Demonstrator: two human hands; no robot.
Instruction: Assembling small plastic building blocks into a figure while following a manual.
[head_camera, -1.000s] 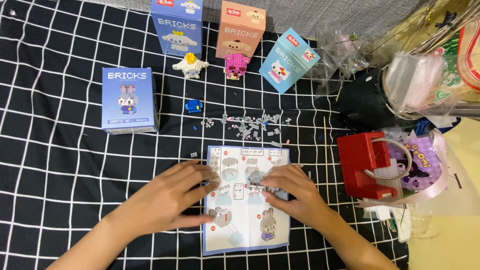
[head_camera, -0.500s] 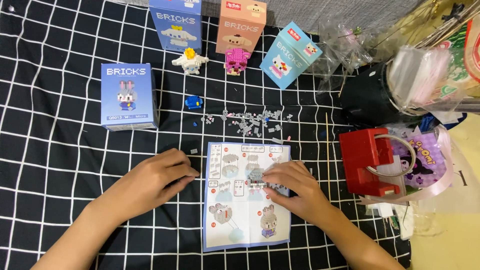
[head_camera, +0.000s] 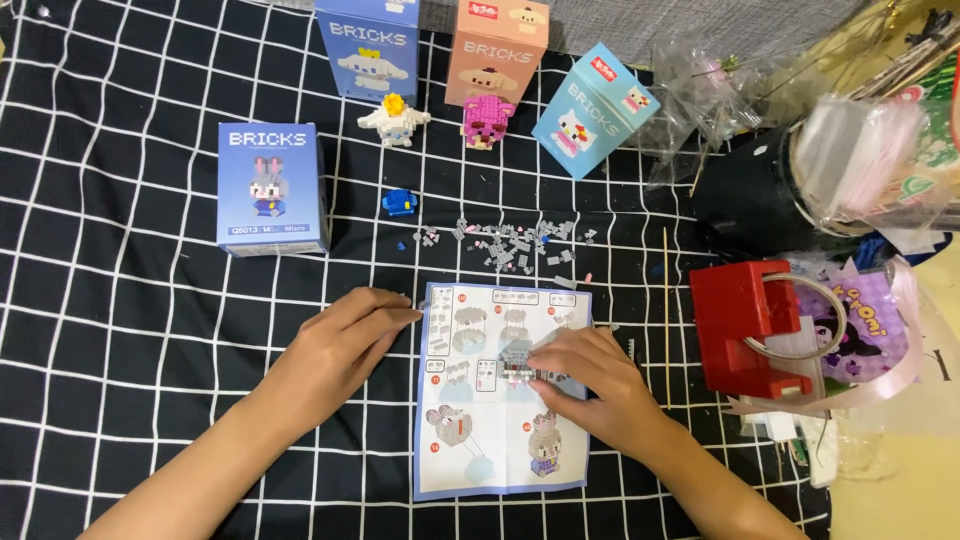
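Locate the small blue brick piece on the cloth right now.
In the head view the small blue brick piece sits upper centre on the checked cloth, just right of the lying blue box, below the white figure.

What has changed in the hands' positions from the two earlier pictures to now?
The left hand slid left off the instruction sheet; only its fingertips now reach the sheet's left edge. It held nothing before and holds nothing now. The right hand stayed on the sheet, fingers on the small grey brick assembly. The loose grey bricks, the boxes and the red tape dispenser did not move.
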